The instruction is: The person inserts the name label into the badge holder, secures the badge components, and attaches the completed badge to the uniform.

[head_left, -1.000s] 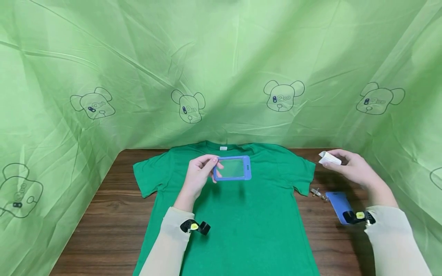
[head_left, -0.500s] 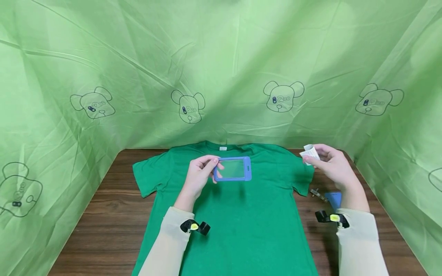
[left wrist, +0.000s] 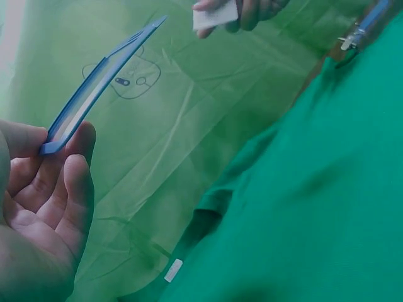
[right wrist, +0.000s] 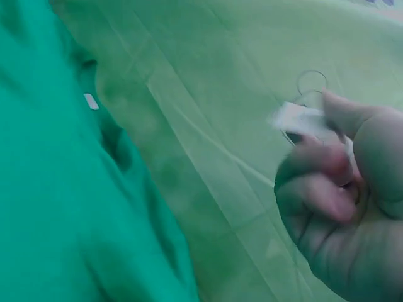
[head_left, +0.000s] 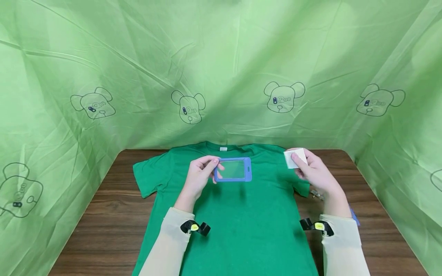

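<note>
My left hand [head_left: 200, 174] pinches the short left end of a blue badge holder frame [head_left: 248, 168] with a clear window, raised over the green T-shirt [head_left: 255, 222]. In the left wrist view the badge holder [left wrist: 94, 91] appears edge-on between thumb and fingers. Above the shirt's right sleeve, my right hand [head_left: 315, 172] holds a small folded white paper [head_left: 296, 157], thumb flat on its face. The right wrist view shows that paper [right wrist: 305, 118] blurred between thumb and curled fingers.
A metal and clear-plastic clip [head_left: 315, 194] lies on the wooden table [head_left: 100, 226] beside the right sleeve. A blue flat piece [head_left: 353, 216] is mostly hidden behind the right forearm. Green printed cloth [head_left: 221, 69] hangs at the back and sides.
My right hand has moved left with the white paper, from above the table's right side to over the sleeve, and turned the paper's flat face into view. The left hand stays still.
</note>
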Demonstrator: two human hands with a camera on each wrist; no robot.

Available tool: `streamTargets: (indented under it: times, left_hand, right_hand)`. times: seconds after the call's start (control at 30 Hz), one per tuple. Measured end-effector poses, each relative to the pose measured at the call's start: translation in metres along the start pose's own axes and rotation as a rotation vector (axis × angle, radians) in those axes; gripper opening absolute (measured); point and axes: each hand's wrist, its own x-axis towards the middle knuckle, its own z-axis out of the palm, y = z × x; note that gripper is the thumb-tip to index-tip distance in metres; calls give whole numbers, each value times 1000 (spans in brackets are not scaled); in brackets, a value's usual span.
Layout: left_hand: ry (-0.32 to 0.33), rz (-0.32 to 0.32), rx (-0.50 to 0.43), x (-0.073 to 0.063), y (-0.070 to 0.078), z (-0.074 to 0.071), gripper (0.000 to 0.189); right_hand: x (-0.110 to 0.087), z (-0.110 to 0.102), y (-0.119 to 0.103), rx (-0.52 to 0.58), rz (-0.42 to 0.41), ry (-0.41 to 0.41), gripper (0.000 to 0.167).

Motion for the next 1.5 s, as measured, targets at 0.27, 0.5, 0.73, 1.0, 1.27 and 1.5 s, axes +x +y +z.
streamTargets:
  times: [0.27,0.5,0.73,1.0,1.27,1.5]
  left_hand:
    - [-6,-11,4,0,0,1,33]
    - [-8,-3,-2,1,0,1,34]
    - [-5,-2,-2,0,0,1,37]
    - [-8,0,8,0,0,1,35]
    - [-2,4,11,0,0,2,25]
    - [-4,2,13,-1,0,2,31]
  right_hand:
    - [-1,13,-6,-41,83,5,43]
    - [0,20,-15,-59,123,20,38]
    - [1,31,-16,-10,47,15,29]
    - [-3,42,-20,46,-55,-44,34]
    - [-4,52,-28,-120,-116,43,24]
    - [-7,58,-35,-135,-125,64,22]
